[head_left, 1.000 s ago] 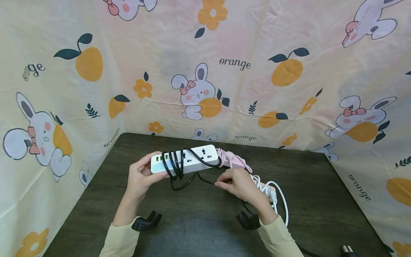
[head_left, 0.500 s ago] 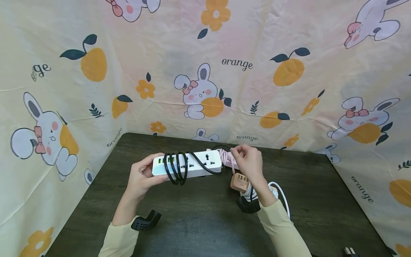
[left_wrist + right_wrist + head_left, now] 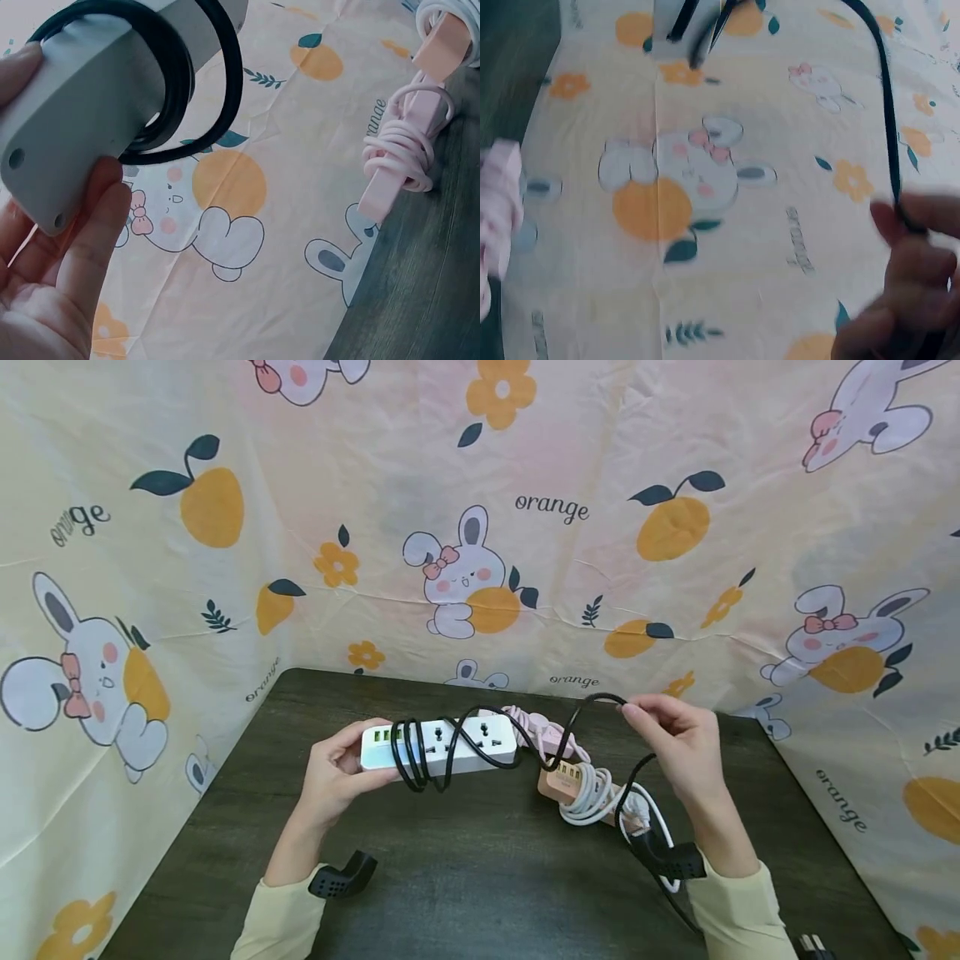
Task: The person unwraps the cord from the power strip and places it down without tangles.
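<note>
One white power strip (image 3: 435,737): is being held over the dark table (image 3: 465,877), black cord (image 3: 600,696) looping around it.
Left hand (image 3: 333,768): is gripping the strip's left end between thumb and fingers.
Right hand (image 3: 678,743): is pinching the black cord, well apart from the strip.
Pink bundle (image 3: 553,742): is lying near the strip's right end.
Peach block (image 3: 559,783): is lying beside white cord coils (image 3: 592,797).

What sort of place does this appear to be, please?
Probably an indoor tabletop set up for recording: a dark table, a rabbit-and-orange printed sheet hung behind it, and black wrist-worn devices.
</note>
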A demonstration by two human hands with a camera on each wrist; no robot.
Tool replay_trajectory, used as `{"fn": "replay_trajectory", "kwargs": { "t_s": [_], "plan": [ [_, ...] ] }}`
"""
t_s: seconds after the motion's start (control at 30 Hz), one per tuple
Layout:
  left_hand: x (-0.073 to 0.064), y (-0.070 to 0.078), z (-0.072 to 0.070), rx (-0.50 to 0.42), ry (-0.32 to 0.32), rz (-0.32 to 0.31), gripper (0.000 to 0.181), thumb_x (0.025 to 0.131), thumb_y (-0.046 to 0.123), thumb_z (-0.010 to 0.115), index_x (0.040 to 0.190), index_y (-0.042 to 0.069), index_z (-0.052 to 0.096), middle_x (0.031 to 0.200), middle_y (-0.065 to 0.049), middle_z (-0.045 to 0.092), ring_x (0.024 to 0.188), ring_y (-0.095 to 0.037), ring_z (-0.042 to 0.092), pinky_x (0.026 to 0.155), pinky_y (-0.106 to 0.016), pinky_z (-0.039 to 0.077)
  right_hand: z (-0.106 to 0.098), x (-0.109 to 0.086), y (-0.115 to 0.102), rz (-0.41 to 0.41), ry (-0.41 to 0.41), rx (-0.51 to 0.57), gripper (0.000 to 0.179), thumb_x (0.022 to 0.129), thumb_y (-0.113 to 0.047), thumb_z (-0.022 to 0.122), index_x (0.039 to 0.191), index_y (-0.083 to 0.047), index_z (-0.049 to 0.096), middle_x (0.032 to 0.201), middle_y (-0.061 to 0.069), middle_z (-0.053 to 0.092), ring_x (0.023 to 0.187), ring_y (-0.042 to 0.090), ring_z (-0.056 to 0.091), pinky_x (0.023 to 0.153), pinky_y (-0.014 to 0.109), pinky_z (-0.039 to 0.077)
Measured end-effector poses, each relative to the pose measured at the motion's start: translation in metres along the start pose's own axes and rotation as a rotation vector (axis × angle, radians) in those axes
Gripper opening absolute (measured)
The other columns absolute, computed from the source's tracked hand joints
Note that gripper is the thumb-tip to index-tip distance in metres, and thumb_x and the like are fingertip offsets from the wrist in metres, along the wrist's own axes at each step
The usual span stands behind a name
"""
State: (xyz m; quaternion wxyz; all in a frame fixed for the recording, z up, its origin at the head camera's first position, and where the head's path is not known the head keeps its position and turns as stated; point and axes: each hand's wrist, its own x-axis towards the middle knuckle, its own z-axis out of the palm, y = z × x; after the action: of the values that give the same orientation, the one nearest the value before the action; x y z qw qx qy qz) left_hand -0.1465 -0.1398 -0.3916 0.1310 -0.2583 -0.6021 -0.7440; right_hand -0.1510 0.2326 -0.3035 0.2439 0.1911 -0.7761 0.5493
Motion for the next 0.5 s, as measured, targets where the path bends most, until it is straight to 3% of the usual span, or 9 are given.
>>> {"fn": "replay_trajectory", "kwargs": {
  "t_s": [0.2, 0.3, 0.37, 0.5],
  "plan": [
    [0.001, 0.0, 0.001, 0.003, 0.049, 0.026, 0.047, 0.065, -0.024, 0.067, 0.111, -0.016, 0.056, 0.103, -0.009, 0.062, 0.083, -0.014, 0.057, 0.066, -0.022, 0.052, -0.034, -0.023, 0.002, -0.147, -0.314, -0.008, 0.022, 0.077, 0.021, 0.059, 0.088, 0.004, 0.067, 0.061, -0.005, 0.053, 0.046, 0.01, 0.033, 0.038, 0.024, 0.027],
    [0.001, -0.001, 0.001, -0.009, 0.041, 0.041, 0.048, 0.065, -0.025, 0.067, 0.111, -0.016, 0.056, 0.104, -0.01, 0.062, 0.083, -0.015, 0.058, 0.067, -0.022, 0.052, -0.045, -0.031, 0.005, -0.194, -0.422, 0.013, 0.03, 0.074, 0.024, 0.06, 0.089, 0.0, 0.067, 0.062, -0.002, 0.051, 0.047, 0.008, 0.036, 0.039, 0.022, 0.029],
    [0.001, -0.001, 0.0, -0.017, 0.027, 0.046, 0.048, 0.065, -0.025, 0.067, 0.111, -0.016, 0.056, 0.104, -0.009, 0.062, 0.083, -0.014, 0.058, 0.066, -0.022, 0.053, -0.051, -0.035, 0.007, -0.214, -0.401, 0.04, 0.033, 0.073, 0.026, 0.058, 0.09, -0.001, 0.067, 0.059, -0.002, 0.048, 0.046, 0.007, 0.035, 0.038, 0.02, 0.028],
    [0.0, -0.003, 0.0, -0.007, 0.02, 0.048, 0.049, 0.064, -0.025, 0.067, 0.111, -0.016, 0.056, 0.104, -0.009, 0.062, 0.083, -0.014, 0.058, 0.066, -0.023, 0.053, -0.065, -0.042, 0.007, -0.217, -0.198, 0.13, 0.033, 0.074, 0.03, 0.051, 0.088, 0.004, 0.067, 0.058, -0.002, 0.049, 0.046, 0.006, 0.033, 0.037, 0.022, 0.021]
  ]
}}
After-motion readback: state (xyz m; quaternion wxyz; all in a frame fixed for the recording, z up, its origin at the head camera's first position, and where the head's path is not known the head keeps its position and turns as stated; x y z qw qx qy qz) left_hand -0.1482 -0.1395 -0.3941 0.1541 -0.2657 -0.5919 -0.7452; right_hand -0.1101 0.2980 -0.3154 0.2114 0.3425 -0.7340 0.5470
